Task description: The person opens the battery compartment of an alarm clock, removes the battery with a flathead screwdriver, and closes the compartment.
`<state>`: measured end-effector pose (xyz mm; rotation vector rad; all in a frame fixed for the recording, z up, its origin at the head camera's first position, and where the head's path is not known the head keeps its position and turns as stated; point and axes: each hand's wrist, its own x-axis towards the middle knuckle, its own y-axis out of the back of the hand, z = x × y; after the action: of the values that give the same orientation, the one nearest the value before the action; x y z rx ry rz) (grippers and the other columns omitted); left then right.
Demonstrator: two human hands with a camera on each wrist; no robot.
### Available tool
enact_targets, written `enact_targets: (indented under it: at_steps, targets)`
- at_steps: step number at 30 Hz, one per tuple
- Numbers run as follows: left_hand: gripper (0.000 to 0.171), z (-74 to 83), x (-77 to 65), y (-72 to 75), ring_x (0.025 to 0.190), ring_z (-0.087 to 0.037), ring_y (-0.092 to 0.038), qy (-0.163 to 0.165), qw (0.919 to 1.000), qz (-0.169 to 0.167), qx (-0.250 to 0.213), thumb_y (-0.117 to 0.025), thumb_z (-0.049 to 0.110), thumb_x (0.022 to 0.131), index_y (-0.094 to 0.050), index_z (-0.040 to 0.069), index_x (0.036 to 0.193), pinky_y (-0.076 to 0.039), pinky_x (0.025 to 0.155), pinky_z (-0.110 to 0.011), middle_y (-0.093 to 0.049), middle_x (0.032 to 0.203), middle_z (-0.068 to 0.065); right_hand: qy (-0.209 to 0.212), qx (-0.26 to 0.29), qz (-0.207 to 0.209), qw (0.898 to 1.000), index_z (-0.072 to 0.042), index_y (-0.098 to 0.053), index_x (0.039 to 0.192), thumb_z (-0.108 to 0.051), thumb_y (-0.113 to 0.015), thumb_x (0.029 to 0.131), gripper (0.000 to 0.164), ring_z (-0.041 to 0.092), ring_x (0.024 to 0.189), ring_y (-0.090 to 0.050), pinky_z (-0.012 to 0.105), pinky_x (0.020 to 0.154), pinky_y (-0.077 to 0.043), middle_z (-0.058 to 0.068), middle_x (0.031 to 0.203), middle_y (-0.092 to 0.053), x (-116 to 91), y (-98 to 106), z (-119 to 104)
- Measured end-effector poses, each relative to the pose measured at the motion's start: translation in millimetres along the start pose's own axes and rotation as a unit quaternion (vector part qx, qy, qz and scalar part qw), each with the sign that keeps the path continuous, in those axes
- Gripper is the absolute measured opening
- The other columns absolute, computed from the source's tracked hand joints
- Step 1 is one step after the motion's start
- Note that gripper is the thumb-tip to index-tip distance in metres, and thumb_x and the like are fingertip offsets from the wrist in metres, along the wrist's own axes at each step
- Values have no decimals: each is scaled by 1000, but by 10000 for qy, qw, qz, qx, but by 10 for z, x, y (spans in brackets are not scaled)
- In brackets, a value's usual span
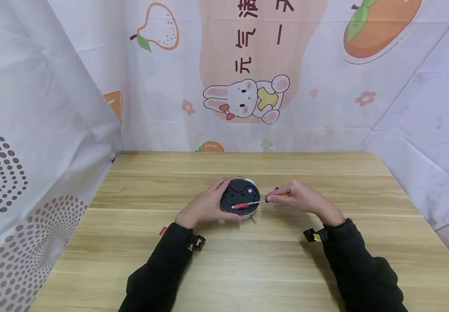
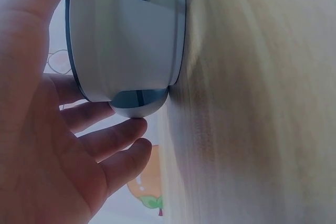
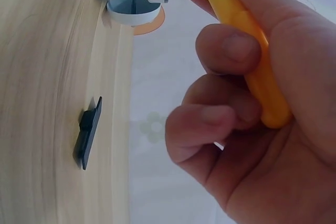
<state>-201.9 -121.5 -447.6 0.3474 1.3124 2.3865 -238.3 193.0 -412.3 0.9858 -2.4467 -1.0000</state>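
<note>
A small round alarm clock [image 1: 237, 193] with a white case and bells lies on its face, its black back upward. In its open compartment sits a red battery [image 1: 240, 206]. My left hand [image 1: 205, 203] grips the clock from the left, thumb at the near side and fingers round the far side. In the left wrist view, the fingertips are near a bell [image 2: 137, 109]. My right hand [image 1: 298, 197] holds a screwdriver [image 3: 273, 98] by its yellow handle. Its metal shaft reaches left to the battery's right end; whether the tip touches the battery I cannot tell.
A small black cover [image 3: 90, 135] lies on the wooden table [image 1: 247, 268], beyond the right hand. Printed white cloth [image 1: 162, 95] hangs behind the table and along both sides.
</note>
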Motion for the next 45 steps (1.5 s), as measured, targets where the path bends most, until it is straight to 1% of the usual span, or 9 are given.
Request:
enact_targets:
  at_steps: [16,22,26,28,31,33,36,39,45]
  targets:
    - [122,-1,-9,-4,142,-25,-39,31,10000,-6,-36,-80,74,68,-28,14,161,-38,112,-45,-30,163,-5,70,50,59,9999,-13,-81,109,-27,-69,99,21,15,105,-70,33,87,-56,1,110,-76,-3,3,25]
    - [124,8,-6,3,143,-25,-38,122,9999,-84,-45,-79,76,67,-26,16,162,-38,112,-46,-28,164,-4,-36,-43,363,9993,-8,-75,120,-24,-65,101,26,13,86,-64,29,74,-52,-1,103,-73,-31,43,21]
    - [124,7,-4,1,144,-25,-36,183,9998,-94,-10,-79,76,67,-26,16,162,-37,113,-46,-26,165,-4,-119,-36,589,9982,-5,-66,130,-20,-60,105,30,17,82,-57,31,69,-47,9,105,-67,-69,104,37]
    - [124,7,-5,-3,145,-26,-35,170,9998,-85,21,-78,76,68,-26,15,162,-37,113,-46,-26,165,-6,-299,-14,672,9973,-4,-60,135,-20,-56,106,33,23,83,-57,35,70,-47,17,108,-65,-98,139,52]
    - [125,16,-8,-4,146,-27,-34,147,9999,-77,21,-78,77,68,-25,14,162,-36,113,-47,-25,166,-8,-691,-139,797,9943,-2,-51,143,-20,-52,108,39,34,102,-60,42,80,-47,26,128,-60,-140,189,95]
    - [124,25,-12,0,146,-29,-34,144,9999,-49,-27,-79,76,68,-25,14,162,-37,113,-48,-25,166,-10,-1039,-258,803,9910,1,-46,146,-18,-49,109,42,41,108,-59,46,81,-47,32,132,-56,-169,217,138]
    - [124,35,-21,6,146,-29,-35,179,9998,-38,-78,-80,74,68,-25,14,162,-37,113,-48,-25,166,-9,-1499,-472,778,9845,7,-41,147,-12,-47,108,43,43,101,-58,49,78,-46,37,139,-49,-192,242,238]
    - [123,41,-24,9,145,-29,-35,199,9997,-26,-105,-81,72,68,-26,15,162,-37,112,-49,-25,166,-8,-1867,-654,777,9772,11,-39,146,-10,-46,107,45,41,92,-55,48,75,-44,40,138,-47,-212,257,344]
    - [122,40,-16,-1,142,-29,-40,109,9999,-6,-104,-83,69,69,-25,15,162,-40,110,-49,-26,165,-7,-2403,-788,843,9638,17,-34,147,-7,-44,104,49,36,88,-52,47,74,-43,43,134,-46,-267,273,481]
